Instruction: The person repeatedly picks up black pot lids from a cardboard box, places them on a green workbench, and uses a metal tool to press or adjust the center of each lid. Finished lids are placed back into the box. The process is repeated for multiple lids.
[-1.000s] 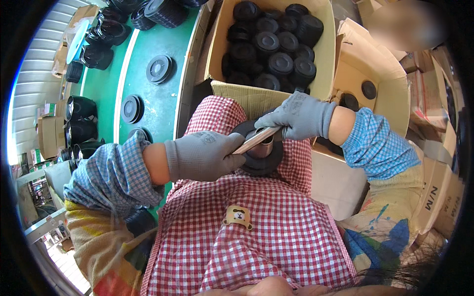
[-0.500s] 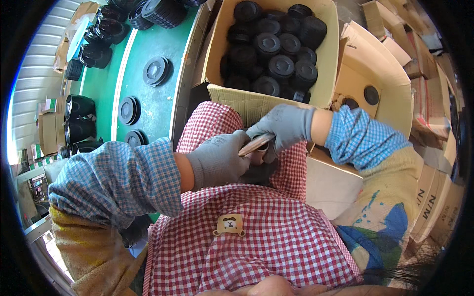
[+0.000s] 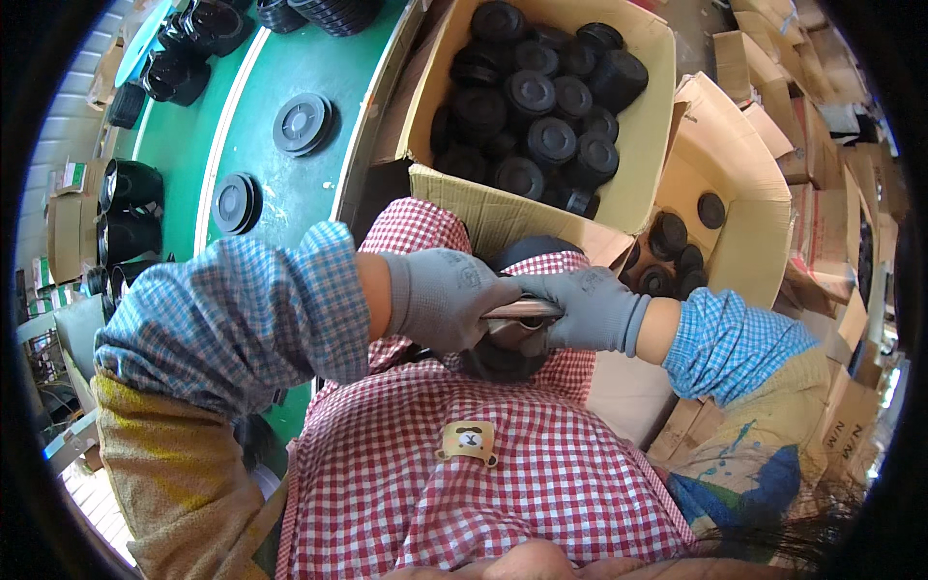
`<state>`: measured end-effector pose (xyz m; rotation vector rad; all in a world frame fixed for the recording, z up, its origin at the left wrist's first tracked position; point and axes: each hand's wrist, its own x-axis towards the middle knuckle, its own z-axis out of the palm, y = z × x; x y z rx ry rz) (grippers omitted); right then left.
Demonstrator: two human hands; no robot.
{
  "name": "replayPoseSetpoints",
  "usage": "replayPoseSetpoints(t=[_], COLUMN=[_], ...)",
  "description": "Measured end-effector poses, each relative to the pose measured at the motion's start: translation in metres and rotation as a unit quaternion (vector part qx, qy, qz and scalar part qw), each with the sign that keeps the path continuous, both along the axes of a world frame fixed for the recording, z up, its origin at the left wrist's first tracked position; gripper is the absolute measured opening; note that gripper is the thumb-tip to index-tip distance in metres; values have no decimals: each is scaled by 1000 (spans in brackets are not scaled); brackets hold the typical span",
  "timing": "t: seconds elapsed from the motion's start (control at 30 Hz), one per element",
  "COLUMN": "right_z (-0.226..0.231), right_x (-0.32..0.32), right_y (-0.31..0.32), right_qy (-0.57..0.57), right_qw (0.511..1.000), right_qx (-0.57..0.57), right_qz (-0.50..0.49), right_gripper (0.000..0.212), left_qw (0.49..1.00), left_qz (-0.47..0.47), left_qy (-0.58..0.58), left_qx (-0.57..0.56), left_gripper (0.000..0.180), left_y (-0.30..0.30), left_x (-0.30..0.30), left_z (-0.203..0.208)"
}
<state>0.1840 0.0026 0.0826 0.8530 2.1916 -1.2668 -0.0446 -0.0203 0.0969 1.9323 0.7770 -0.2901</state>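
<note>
Both my hands wear grey gloves and meet over my lap, above a red-and-white checked apron (image 3: 464,406). My left hand (image 3: 440,298) closes on one end of a shiny metal piece (image 3: 524,309), flat and rounded at its edge. Its other end is gripped by my right hand (image 3: 594,311), with the thumb side against it. The piece lies nearly level, and its exact kind is unclear. Just beneath the hands, a dark round part (image 3: 503,363) shows at my lap, mostly covered by the gloves.
A cardboard box (image 3: 512,201) full of black round lids (image 3: 551,141) stands ahead. Right of it, another open box (image 3: 759,208) holds several more. On the green table (image 3: 275,63) at left lie disc stacks (image 3: 235,203) and glossy black pots (image 3: 130,232).
My right hand has come lower and the metal piece has turned from slanting to nearly level. My left hand has risen slightly. The whole view has shifted a little.
</note>
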Motion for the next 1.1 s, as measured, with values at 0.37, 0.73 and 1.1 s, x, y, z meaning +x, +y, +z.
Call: replayPoseSetpoints(t=[0.37,0.73,1.1], right_z=[25,-35,14], right_x=[2,49,-191], right_y=[-49,-35,14], right_qy=[-76,310,206], right_qw=[986,778,967], right_qx=[47,32,114], right_qz=[-140,-546,-91], right_gripper=[71,39,51], left_qw=[991,889,963], left_qz=[-113,168,183], left_qy=[55,26,-30], left_qx=[43,426,196], left_gripper=[39,45,37], left_y=[15,-139,-188], left_x=[16,-78,-65], left_z=[11,-43,-91])
